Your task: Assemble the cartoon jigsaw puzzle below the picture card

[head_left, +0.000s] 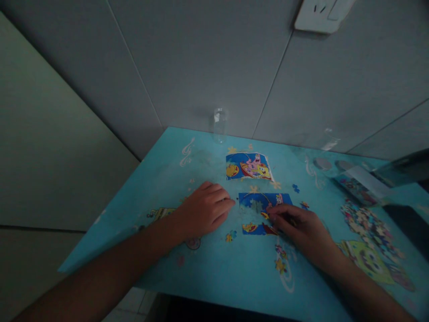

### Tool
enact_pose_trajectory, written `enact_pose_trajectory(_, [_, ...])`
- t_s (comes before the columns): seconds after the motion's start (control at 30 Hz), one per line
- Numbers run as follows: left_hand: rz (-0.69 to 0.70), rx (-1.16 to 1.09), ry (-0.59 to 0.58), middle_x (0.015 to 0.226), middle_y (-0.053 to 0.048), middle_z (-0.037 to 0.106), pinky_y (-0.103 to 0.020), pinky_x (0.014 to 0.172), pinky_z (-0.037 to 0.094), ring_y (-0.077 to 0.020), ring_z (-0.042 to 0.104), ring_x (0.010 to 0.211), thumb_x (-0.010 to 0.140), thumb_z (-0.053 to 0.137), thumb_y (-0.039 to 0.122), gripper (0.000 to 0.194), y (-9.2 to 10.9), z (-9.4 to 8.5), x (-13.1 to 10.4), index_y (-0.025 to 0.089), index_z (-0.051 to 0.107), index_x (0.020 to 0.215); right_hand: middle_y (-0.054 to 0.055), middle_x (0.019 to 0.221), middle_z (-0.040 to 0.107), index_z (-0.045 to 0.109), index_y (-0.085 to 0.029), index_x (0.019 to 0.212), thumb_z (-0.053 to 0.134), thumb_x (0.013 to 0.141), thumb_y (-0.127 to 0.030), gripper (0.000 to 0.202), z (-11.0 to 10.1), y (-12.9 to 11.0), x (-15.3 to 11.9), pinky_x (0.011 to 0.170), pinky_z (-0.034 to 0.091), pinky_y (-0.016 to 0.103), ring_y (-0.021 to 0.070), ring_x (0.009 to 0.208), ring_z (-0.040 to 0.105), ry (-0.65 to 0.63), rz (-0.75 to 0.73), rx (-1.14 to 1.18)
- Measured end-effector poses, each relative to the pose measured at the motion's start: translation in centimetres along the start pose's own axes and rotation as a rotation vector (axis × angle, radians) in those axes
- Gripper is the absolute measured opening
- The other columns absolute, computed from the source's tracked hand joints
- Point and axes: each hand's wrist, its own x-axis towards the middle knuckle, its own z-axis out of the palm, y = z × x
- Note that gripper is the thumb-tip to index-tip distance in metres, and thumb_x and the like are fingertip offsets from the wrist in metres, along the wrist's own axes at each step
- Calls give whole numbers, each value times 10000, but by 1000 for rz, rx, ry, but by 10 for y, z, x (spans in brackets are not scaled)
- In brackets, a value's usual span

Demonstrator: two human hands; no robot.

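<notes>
A partly assembled blue jigsaw puzzle lies between my hands, with a gap across its middle. My right hand pinches a small puzzle piece with some yellow on it, over the right part of that gap. To the left of the puzzle, my left hand rests on the table with its fingers curled together; nothing shows in it. Behind the puzzle lies a picture sheet with cartoon figures on blue. Loose pieces lie near the puzzle, among them a blue one and a yellow-blue one.
A clear plastic cylinder stands at the back edge of the light blue table. On the right are a pile of loose pieces, round lids, a box and a dark object. A wall rises behind.
</notes>
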Motion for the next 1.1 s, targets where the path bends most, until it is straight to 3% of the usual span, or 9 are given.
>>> enact_pose_trajectory(0.37, [9,7,-9,1003,-60,685,-407,845,415,-222,575,951,989,550,192,170,0,1,-1,181,685,1092,36,900,757,740,-235,1092,635,951,-449,277,1,1,1,650,552,298,180,746,672,13,2,3])
enact_pose_trajectory(0.57, [26,9,-16,1021,-71,689,-411,863,417,-226,580,958,1002,528,202,191,1,2,-1,184,684,1112,56,975,712,695,-248,1274,566,990,-355,329,-2,-3,0,645,544,288,171,769,650,23,-118,-42])
enact_pose_trajectory(0.7, [61,4,-46,1029,-74,693,-408,887,426,-229,585,971,1008,526,212,203,4,2,0,182,679,1138,71,1026,691,746,-245,1182,520,1000,-304,296,-3,-2,0,657,540,292,170,786,650,-7,-167,-56])
enact_pose_trajectory(0.9, [141,26,-97,1007,-65,694,-472,946,394,-240,586,952,977,569,219,232,17,1,2,190,664,1187,28,849,748,747,-218,1136,637,939,-383,279,1,-6,2,627,545,284,167,700,666,51,5,-29])
enact_pose_trajectory(1.1, [245,5,-97,1122,-74,685,-419,855,416,-232,581,982,989,559,221,283,29,6,2,202,633,1262,24,764,760,765,-208,968,671,906,-453,269,5,-18,5,612,566,293,175,656,690,0,79,60])
